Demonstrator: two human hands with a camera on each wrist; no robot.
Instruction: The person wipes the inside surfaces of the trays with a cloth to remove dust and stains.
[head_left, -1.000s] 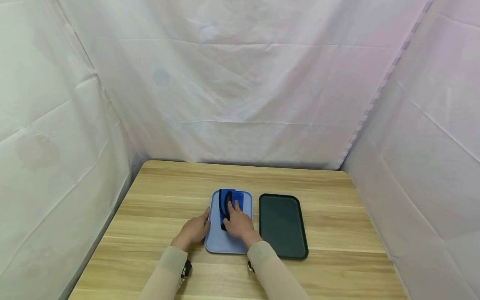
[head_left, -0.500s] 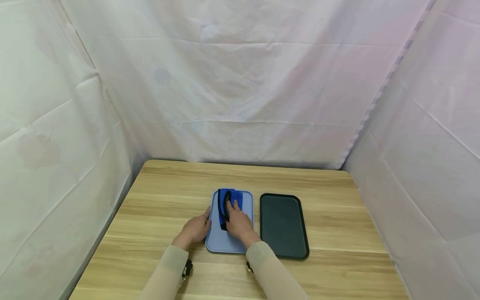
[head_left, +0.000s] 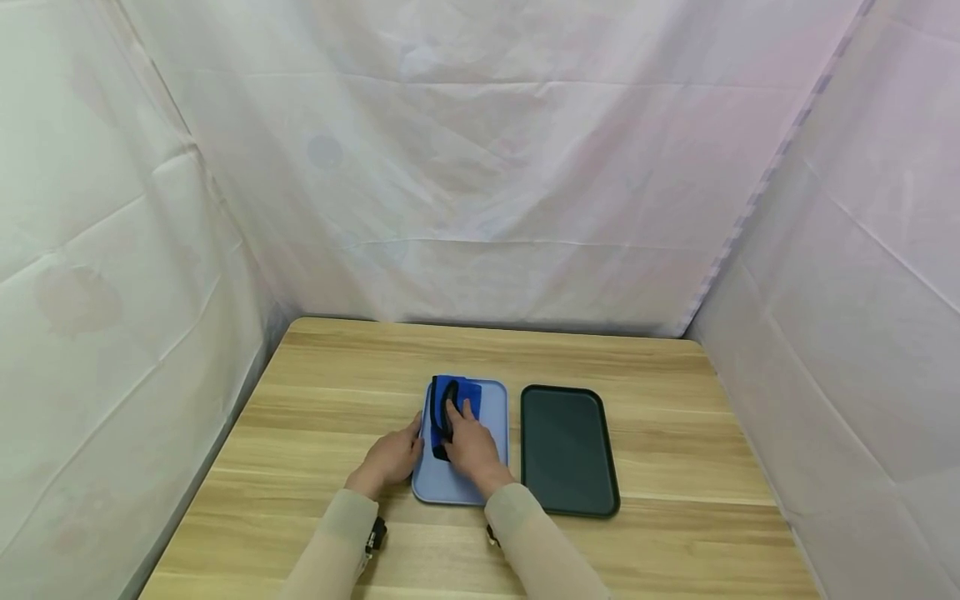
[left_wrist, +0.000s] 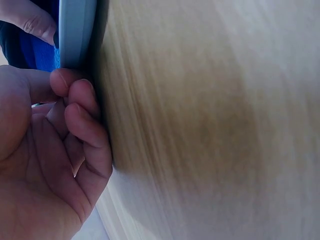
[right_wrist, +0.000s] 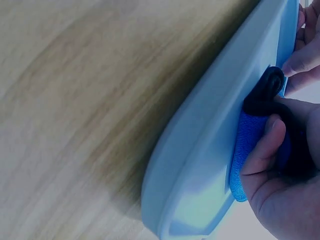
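Observation:
A folded blue cloth with black edging lies on the light blue tray, toward its far left part. My right hand holds the cloth, with index and middle fingers spread over it. In the right wrist view, the thumb presses against the cloth's black rolled edge. At the tray's left side, my left hand grips the rim. Its curled fingers show in the left wrist view, right at the tray's edge.
A dark green tray lies just right of the light blue one, with a narrow gap between them. Both rest on a wood-grain table. Pale fabric curtains hang behind the table and along both sides.
My right hand has shifted slightly left along with the blue cloth, which now reaches the tray's left rim. My left hand stays at the tray's edge.

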